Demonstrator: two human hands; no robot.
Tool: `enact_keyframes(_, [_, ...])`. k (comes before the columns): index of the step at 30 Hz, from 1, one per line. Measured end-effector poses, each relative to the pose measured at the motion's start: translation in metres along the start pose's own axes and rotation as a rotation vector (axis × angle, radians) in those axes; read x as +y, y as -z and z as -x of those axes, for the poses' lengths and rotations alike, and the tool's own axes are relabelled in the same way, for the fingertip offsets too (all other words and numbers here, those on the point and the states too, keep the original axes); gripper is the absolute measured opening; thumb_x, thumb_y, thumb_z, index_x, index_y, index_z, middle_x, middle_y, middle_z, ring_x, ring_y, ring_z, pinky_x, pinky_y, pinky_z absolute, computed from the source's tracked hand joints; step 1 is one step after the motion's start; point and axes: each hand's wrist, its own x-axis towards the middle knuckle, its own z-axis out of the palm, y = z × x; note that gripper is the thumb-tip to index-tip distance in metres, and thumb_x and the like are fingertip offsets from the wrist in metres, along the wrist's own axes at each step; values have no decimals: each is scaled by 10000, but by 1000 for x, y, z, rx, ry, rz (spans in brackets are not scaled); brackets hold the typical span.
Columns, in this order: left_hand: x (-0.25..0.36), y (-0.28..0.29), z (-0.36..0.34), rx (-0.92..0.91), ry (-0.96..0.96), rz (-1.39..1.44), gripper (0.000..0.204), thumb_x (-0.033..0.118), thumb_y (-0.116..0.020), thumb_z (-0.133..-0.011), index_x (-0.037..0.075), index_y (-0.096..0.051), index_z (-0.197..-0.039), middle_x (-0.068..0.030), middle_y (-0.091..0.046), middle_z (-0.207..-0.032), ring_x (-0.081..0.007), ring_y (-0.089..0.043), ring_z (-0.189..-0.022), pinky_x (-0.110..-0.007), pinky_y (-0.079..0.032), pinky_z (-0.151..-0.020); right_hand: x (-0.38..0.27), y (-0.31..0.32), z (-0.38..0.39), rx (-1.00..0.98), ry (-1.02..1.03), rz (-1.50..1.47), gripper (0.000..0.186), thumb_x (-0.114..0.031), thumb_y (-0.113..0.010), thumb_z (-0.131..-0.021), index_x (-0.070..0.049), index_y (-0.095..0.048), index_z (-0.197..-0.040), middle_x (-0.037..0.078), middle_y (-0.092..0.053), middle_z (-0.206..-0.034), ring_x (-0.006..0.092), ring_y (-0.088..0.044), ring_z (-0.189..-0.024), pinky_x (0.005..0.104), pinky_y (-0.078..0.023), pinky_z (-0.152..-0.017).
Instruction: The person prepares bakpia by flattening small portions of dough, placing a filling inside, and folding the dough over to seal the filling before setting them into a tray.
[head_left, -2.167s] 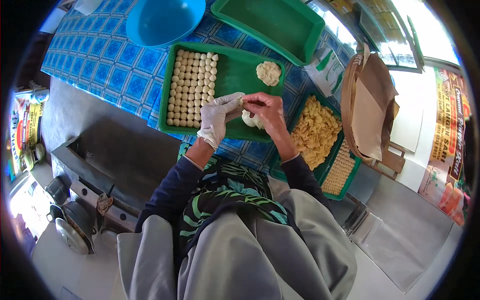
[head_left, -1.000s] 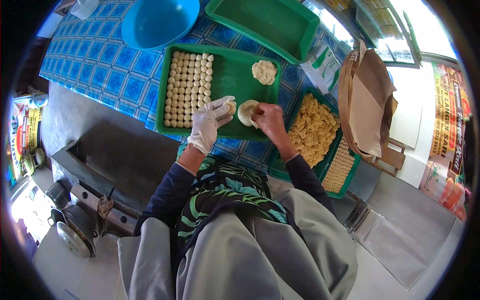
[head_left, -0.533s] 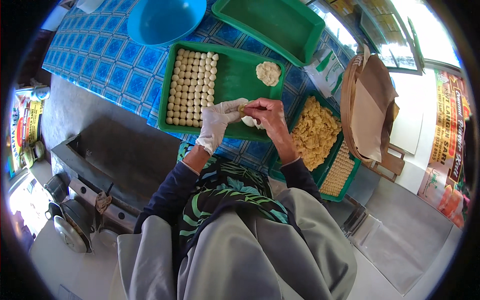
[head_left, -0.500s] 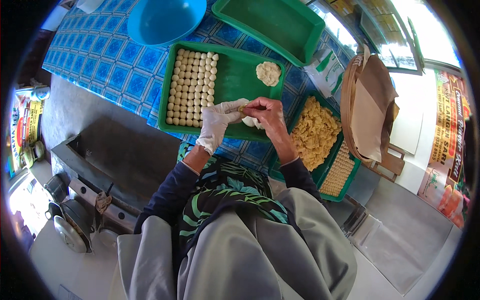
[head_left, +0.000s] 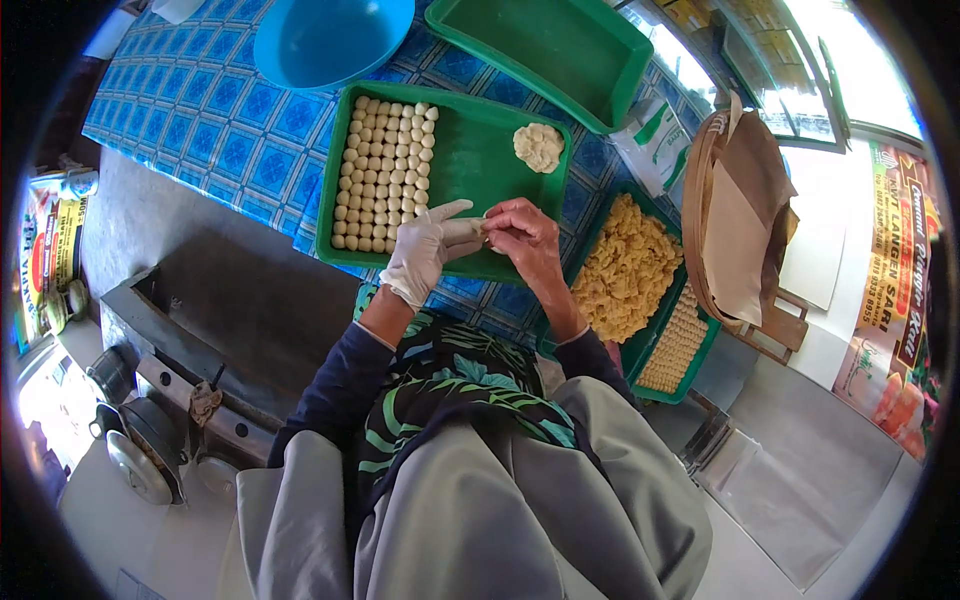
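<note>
My left hand (head_left: 428, 252), in a white glove, is closed on a small piece of dough (head_left: 484, 230), with one finger stretched out above it. My bare right hand (head_left: 530, 242) pinches the same piece from the other side; the fingers mostly cover it. Both hands are over the near edge of a green tray (head_left: 470, 140). Tight rows of small round dough balls (head_left: 388, 170) fill the tray's left part. A rough pale lump of dough (head_left: 538, 147) lies in its far right corner. More white dough in the tray is largely hidden behind my right hand.
Right of my hands, one green tray holds a heap of yellow pieces (head_left: 625, 265), and small yellowish balls (head_left: 668, 350) lie in another. Beyond are a blue basin (head_left: 335, 45), a green tray (head_left: 545, 50) and a plastic packet (head_left: 655, 145). A round woven tray (head_left: 705, 220) stands at the right.
My left hand has shifted slightly left and nearer, and one gloved finger has straightened out. My right hand has come a little nearer and now hides more of the white dough behind it.
</note>
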Motion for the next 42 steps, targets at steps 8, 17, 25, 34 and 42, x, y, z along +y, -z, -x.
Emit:
enact_keyframes(8, [-11,-14,1,119,-174,-138,223,-19,-614,-848,-70,-629,-1065,-136,-668,-1020,-192,-662,-871,-284,-545,-809,-4,-15,2,196,-276,-14,115,52,-744,-704,3,-657,-760,41,-648,-784,84,-610,-654,242,-495,-540])
enact_keyframes(17, [-53,-22,2,275,-712,-514,224,-96,-516,-818,-33,-686,-950,-96,-700,-951,-146,-655,-862,-247,-503,-833,-8,-24,-5,308,-410,-282,77,26,-704,-744,33,-696,-820,72,-667,-699,114,-627,-601,248,-510,-510])
enact_keyframes(25, [-12,-17,9,308,-331,-322,262,71,-549,-911,-45,-621,-1135,-109,-682,-976,-178,-664,-837,-277,-539,-759,-10,-3,-10,105,-497,-273,131,26,-702,-741,48,-702,-870,97,-683,-734,144,-650,-625,265,-524,-518])
enact_keyframes(34, [-10,7,2,96,-28,11,227,123,-658,-869,-30,-680,-1036,-87,-694,-895,-170,-670,-821,-305,-539,-812,-12,-12,-7,-62,90,182,109,32,-688,-772,34,-709,-878,62,-668,-790,146,-650,-687,273,-539,-560])
enact_keyframes(42, [-37,-1,-3,199,-369,-587,277,68,-592,-881,-53,-646,-1124,-140,-663,-1119,-211,-662,-955,-287,-501,-892,11,-15,-8,145,-536,-172,126,51,-687,-731,34,-710,-854,98,-694,-767,130,-638,-620,270,-522,-508])
